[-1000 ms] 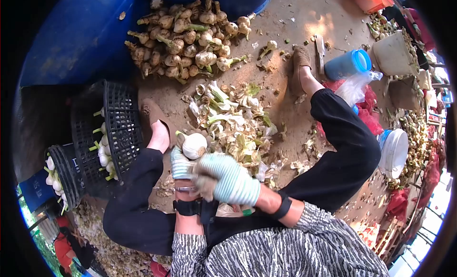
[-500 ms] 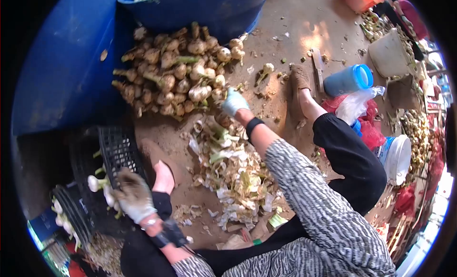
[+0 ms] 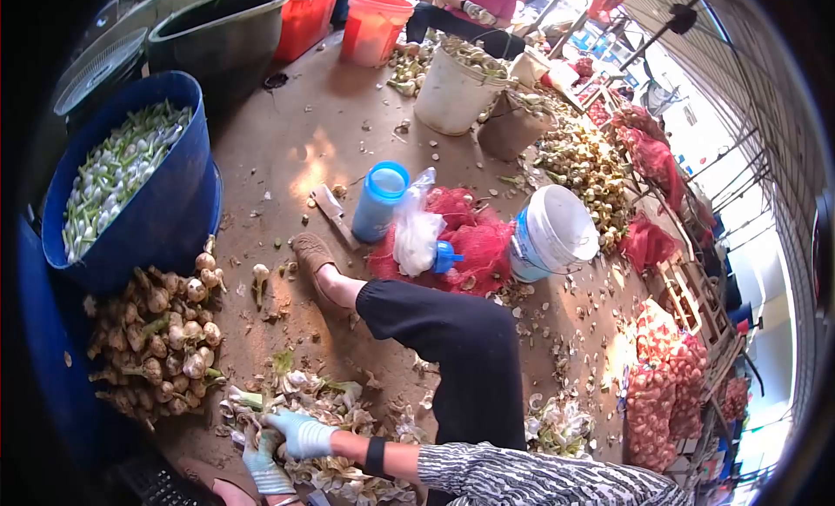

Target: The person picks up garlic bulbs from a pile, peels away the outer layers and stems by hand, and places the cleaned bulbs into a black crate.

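"Can you make out the grip from where you're standing?"

"Partly. The right hand (image 3: 304, 435), in a striped glove, has its fingers bent in toward the left hand (image 3: 266, 468), and the two meet low over the peelings (image 3: 348, 412)."

"How far open are they?"

"I can't tell. The left one's fingers are soiled brown and blend into whatever is between them, so I can't say what they've got hold of either. A pale green stalk (image 3: 245, 398) lies right by the fingertips."

"And the garlic bulbs?"

"The heap of garlic bulbs (image 3: 165, 339) is on the floor, beyond the grip and off to its left. One loose bulb (image 3: 260, 272) lies farther ahead, apart from the heap."

"What's past that?"

"A blue tub (image 3: 193, 197) of pale, trimmed garlic (image 3: 122, 180) beyond the heap. Ahead of the hands and rightward there's a brown shoe (image 3: 310, 255), with a knife (image 3: 334, 212) just past it, beside a blue container (image 3: 376, 212)."
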{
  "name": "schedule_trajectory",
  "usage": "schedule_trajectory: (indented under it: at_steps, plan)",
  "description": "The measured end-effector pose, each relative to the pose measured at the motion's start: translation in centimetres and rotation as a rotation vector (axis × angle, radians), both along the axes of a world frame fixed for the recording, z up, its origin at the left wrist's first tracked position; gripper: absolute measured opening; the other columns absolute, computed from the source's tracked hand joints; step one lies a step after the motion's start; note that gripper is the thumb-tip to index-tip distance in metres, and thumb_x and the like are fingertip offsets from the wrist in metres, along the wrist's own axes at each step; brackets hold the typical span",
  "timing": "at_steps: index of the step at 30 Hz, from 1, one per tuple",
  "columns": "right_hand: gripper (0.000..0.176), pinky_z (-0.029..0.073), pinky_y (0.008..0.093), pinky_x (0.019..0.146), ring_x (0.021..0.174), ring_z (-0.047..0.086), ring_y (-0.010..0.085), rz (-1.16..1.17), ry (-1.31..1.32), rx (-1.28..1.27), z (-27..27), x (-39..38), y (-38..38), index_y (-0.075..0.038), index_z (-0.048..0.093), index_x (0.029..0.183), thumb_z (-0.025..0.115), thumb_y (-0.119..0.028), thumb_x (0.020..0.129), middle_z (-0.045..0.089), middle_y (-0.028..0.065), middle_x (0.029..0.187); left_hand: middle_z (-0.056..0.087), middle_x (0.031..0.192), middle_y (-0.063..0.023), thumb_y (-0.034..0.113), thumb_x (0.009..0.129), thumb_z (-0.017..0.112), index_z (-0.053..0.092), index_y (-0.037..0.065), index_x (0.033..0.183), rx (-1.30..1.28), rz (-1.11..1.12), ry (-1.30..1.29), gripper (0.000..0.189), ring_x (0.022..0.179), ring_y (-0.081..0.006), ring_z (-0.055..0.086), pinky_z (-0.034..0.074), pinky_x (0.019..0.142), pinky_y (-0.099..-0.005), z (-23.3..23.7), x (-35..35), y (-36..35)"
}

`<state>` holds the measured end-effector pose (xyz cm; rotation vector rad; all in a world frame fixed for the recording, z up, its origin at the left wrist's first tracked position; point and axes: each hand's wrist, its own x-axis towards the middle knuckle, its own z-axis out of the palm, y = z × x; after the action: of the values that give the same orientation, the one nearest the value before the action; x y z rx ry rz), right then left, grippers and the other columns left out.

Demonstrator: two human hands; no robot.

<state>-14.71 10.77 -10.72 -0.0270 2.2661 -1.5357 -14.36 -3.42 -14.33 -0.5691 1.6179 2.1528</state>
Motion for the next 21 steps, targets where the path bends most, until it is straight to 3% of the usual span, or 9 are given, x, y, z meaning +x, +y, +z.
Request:
schedule_trajectory:
  at_steps: [2, 4, 7, 8, 11, 12, 13, 18, 21]
  plan:
    - [0.048, 0.044, 0.0314, 0.079, 0.089, 0.055, 0.0219, -0.11, -0.002, -0.321, 1.1, 1.0, 1.3, -0.004, 0.049, 0.112, 0.065, -0.015, 0.069, 0.056, 0.0144, 0.096, 0.058, 0.092, -0.0114, 0.023, 0.074, 0.07, 0.042, -0.006, 0.12, 0.188, -0.086, -0.07, 0.062, 0.077, -0.0182, 0.059, 0.049, 0.066, -0.0259, 4.2, 1.1, -0.9]
    - [0.036, 0.045, 0.0237, 0.064, 0.071, 0.052, 0.0083, -0.44, -0.636, -0.78, 2.8, 1.4, 3.5, -0.004, 0.057, 0.102, 0.064, -0.028, 0.077, 0.059, 0.0032, 0.083, 0.057, 0.098, -0.0142, 0.025, 0.069, 0.075, 0.04, -0.007, 0.122, 0.202, -0.094, 0.036, 0.071, 0.08, -0.0196, 0.059, 0.05, 0.07, -0.0296, 6.1, 2.1, -0.2]
    - [0.031, 0.043, 0.0232, 0.048, 0.056, 0.051, 0.0078, -0.212, -0.251, -0.49, 4.9, 2.4, 3.7, -0.006, 0.059, 0.1, 0.063, -0.028, 0.078, 0.058, -0.0003, 0.071, 0.054, 0.107, -0.015, 0.023, 0.066, 0.077, 0.036, -0.008, 0.126, 0.053, -0.161, 0.276, 0.079, 0.09, -0.02, 0.057, 0.049, 0.076, -0.0286, 7.8, 3.4, 1.3]
    - [0.032, 0.042, 0.0235, 0.047, 0.056, 0.049, 0.0075, -0.245, -0.228, -0.614, 4.4, 2.4, 3.3, -0.005, 0.059, 0.099, 0.063, -0.029, 0.078, 0.057, -0.0009, 0.07, 0.054, 0.107, -0.015, 0.023, 0.066, 0.077, 0.036, -0.008, 0.126, 0.047, -0.16, 0.287, 0.079, 0.09, -0.02, 0.057, 0.049, 0.076, -0.0286, 8.5, 4.2, 1.6]
    - [0.027, 0.042, 0.0251, 0.056, 0.064, 0.051, 0.0083, -0.114, -0.098, -0.525, 2.9, 3.0, 3.3, -0.003, 0.06, 0.097, 0.059, -0.024, 0.081, 0.056, 0.0009, 0.069, 0.052, 0.111, -0.0119, 0.027, 0.061, 0.081, 0.037, -0.006, 0.125, -0.045, -0.136, 0.441, 0.084, 0.092, -0.0186, 0.056, 0.047, 0.081, -0.0287, 9.7, 5.9, 2.0]
    - [0.023, 0.043, 0.0268, 0.059, 0.064, 0.05, 0.0092, -0.019, 0.29, -0.531, 1.8, 3.5, 3.3, -0.003, 0.06, 0.095, 0.056, -0.022, 0.083, 0.057, 0.0022, 0.071, 0.052, 0.111, -0.012, 0.024, 0.059, 0.082, 0.037, -0.005, 0.125, -0.06, -0.147, 0.342, 0.085, 0.092, -0.0192, 0.056, 0.048, 0.08, -0.0281, 9.7, 6.1, 1.4]
    - [0.021, 0.043, 0.0279, 0.062, 0.067, 0.05, 0.0096, -0.021, -0.059, -0.663, 5.6, 4.1, 4.3, -0.003, 0.06, 0.094, 0.055, -0.02, 0.083, 0.055, 0.0039, 0.071, 0.052, 0.111, -0.012, 0.024, 0.059, 0.082, 0.037, -0.005, 0.125, -0.061, -0.142, 0.352, 0.085, 0.092, -0.0192, 0.056, 0.048, 0.08, -0.0281, 10.7, 6.3, 1.5]
    - [0.026, 0.044, 0.0314, 0.057, 0.061, 0.049, 0.0157, 0.027, -0.103, -0.328, 9.9, 4.4, 5.3, -0.001, 0.057, 0.091, 0.06, -0.023, 0.078, 0.054, 0.008, 0.068, 0.054, 0.107, -0.0116, 0.023, 0.061, 0.08, 0.039, -0.003, 0.124, -0.017, -0.216, 0.325, 0.08, 0.09, -0.02, 0.057, 0.051, 0.075, -0.0303, 13.8, 7.9, 2.0]
    - [0.031, 0.043, 0.0331, 0.053, 0.058, 0.047, 0.0164, -0.003, 0.01, -0.428, 9.3, 4.8, 4.9, -0.002, 0.055, 0.094, 0.061, -0.027, 0.078, 0.053, 0.0078, 0.066, 0.055, 0.103, -0.0119, 0.021, 0.066, 0.077, 0.04, 0.001, 0.124, 0.18, -0.183, 0.274, 0.072, 0.08, -0.0208, 0.06, 0.054, 0.063, -0.0295, 12.8, 9.0, 2.2]
